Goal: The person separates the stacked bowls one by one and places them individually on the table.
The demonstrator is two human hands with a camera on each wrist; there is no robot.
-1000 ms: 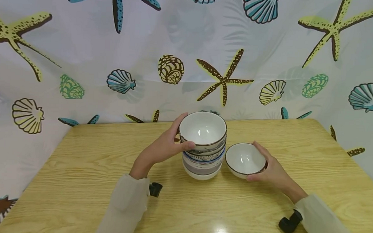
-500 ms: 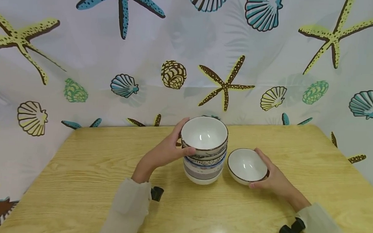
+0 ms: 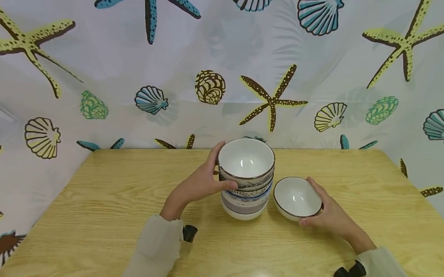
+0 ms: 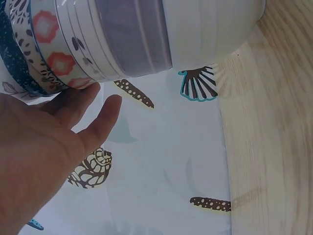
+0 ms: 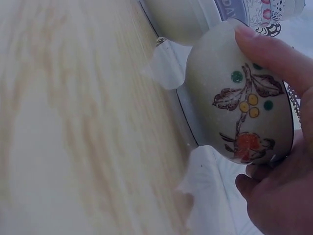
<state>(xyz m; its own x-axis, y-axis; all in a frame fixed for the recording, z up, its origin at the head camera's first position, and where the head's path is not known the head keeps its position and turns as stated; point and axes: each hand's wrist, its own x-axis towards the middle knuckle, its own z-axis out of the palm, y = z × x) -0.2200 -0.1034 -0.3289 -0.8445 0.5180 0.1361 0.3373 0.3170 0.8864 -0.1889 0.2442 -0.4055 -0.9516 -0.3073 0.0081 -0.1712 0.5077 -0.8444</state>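
A stack of several bowls stands upright on the table, patterned bands and a blue rim showing on its side. Its top bowl is white inside with a dark rim. My left hand holds the stack near the top from the left, thumb in front and fingers behind. Just right of the stack sits a single bowl, white inside and brown-rimmed. Its outside has a painted fruit branch, seen in the right wrist view. My right hand grips this bowl's right side between thumb and fingers.
The wooden table reaches back to a hanging cloth printed with starfish and shells. Black camera mounts sit at both wrists.
The head view has shifted slightly, so everything appears a little further right and lower. Both hands keep their holds, and the stack and single bowl stay in place.
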